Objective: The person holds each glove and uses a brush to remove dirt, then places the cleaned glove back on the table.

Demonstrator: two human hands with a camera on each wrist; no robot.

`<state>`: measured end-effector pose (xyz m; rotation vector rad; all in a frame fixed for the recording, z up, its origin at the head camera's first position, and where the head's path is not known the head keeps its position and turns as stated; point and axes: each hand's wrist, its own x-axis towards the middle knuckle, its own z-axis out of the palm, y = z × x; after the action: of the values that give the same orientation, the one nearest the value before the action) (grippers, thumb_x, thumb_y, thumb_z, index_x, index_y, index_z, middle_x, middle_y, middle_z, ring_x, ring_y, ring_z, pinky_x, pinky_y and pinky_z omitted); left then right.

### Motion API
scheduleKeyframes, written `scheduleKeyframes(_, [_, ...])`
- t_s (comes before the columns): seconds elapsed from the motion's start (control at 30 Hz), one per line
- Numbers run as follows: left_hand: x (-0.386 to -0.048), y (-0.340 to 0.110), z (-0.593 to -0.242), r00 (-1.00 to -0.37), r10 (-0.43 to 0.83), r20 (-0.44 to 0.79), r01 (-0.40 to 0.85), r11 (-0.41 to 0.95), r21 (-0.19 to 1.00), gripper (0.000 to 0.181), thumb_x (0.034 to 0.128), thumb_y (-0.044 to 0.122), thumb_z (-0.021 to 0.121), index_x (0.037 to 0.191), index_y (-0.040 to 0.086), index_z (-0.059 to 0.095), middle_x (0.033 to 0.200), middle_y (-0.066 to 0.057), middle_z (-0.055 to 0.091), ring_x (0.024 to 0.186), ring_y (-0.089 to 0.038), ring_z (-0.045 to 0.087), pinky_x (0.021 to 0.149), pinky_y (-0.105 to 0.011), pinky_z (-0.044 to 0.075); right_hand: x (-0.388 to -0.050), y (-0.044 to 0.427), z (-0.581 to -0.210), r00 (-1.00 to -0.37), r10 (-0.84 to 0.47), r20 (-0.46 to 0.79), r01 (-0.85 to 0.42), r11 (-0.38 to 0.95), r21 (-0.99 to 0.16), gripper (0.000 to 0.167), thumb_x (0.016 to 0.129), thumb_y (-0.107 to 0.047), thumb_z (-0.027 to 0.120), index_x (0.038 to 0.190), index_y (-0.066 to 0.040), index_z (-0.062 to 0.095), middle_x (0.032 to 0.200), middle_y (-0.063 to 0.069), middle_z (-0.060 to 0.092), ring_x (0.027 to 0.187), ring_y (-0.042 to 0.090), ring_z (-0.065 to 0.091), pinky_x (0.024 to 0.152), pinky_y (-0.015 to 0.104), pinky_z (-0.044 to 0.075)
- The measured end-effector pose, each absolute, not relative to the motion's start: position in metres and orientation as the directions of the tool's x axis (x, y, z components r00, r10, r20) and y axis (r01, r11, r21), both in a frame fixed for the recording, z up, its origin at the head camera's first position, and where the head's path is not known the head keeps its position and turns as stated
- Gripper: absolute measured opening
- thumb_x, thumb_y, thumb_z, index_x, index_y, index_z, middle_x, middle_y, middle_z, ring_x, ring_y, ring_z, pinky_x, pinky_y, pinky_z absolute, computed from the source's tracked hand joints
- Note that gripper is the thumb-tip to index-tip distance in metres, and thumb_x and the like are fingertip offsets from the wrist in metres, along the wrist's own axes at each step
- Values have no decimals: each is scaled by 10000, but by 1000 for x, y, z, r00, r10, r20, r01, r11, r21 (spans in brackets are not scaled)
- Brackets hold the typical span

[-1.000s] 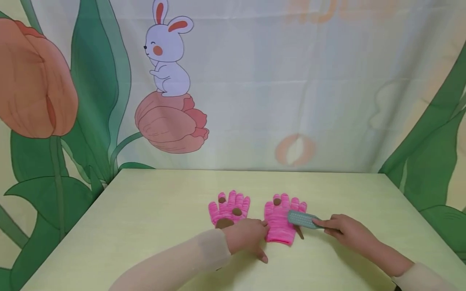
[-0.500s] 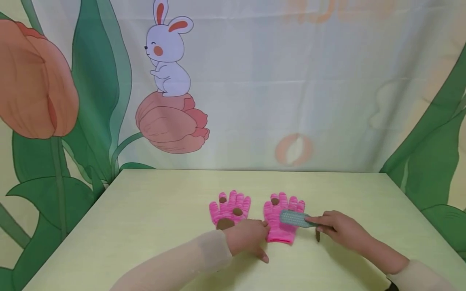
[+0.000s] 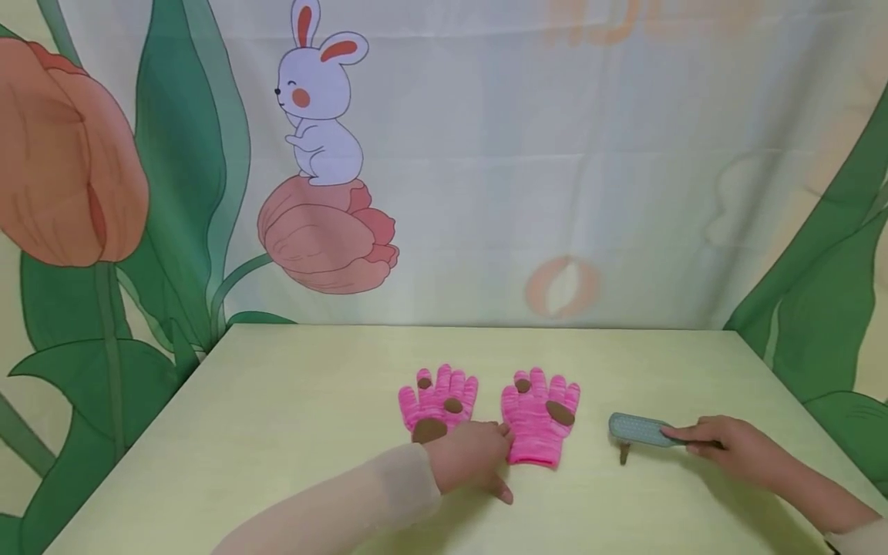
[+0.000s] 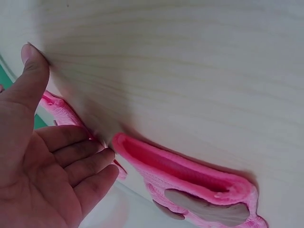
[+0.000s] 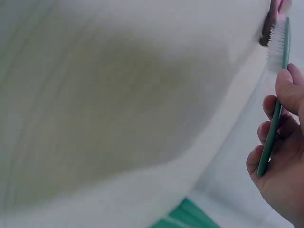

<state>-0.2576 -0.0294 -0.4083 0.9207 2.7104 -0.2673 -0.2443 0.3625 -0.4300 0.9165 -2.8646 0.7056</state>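
Note:
My right hand (image 3: pixel 742 447) grips a grey-green brush (image 3: pixel 638 429) by its handle, bristles facing down, to the right of the gloves. Below the brush head is a small brown strip (image 3: pixel 624 453); I cannot tell whether it clings to the bristles or touches the table. In the right wrist view the strip (image 5: pixel 268 28) shows beside the white bristles (image 5: pixel 276 45). The right pink knit glove (image 3: pixel 537 424) lies flat with brown ovals on it. My left hand (image 3: pixel 472 455) rests its fingertips at that glove's left edge, thumb spread (image 4: pixel 33 76).
The left pink glove (image 3: pixel 444 393), also with brown patches, lies beyond my left hand, which hides its lower part. Both gloves lie on a pale yellow table (image 3: pixel 312 385). Behind the table's far edge hangs a curtain (image 3: pixel 472 193) printed with a rabbit and tulips.
The brush has moved right, off the right glove, uncovering a brown oval there. The brown strip has shifted right with it. My left hand has stayed in place.

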Motion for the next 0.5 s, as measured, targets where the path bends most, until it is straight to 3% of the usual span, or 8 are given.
scheduleKeyframes(0.17, [-260,-30,-408,-762,575,-298,615,787,-53,894,826,626,745,1540,165,470,1609,24,466,1482,-160,475,1175,-310,454,-240,382,-408,-899,-417,135,-438,866,-242,384,916,-38,692,1297,-83,713,760,-62,579,631,-41,281,566,199,308])
scheduleKeyframes(0.27, [-260,-31,-407,-779,550,-302,589,807,-47,930,814,635,756,1549,153,452,1621,4,451,1496,-184,457,1203,-322,424,-239,381,-400,-925,-358,125,-377,905,-195,365,925,-58,692,1289,-39,708,829,-42,652,644,-37,337,592,203,339])
scheduleKeyframes(0.4, [-258,-29,-403,-791,533,-301,570,821,-43,1007,785,627,790,1576,139,403,1666,-25,377,1542,-209,386,1240,-338,378,-241,364,-401,-912,-380,151,-407,882,-237,356,928,-76,698,1283,-61,717,922,-24,711,706,-62,414,616,205,374])
scheduleKeyframes(0.5, [-257,-25,-399,-770,568,-291,599,800,-23,1032,778,587,817,1594,142,369,1696,-29,313,1571,-203,329,1257,-335,350,-247,338,-402,-893,-418,167,-449,845,-290,353,936,-92,696,1288,-84,717,903,-36,687,711,-47,405,611,205,363])
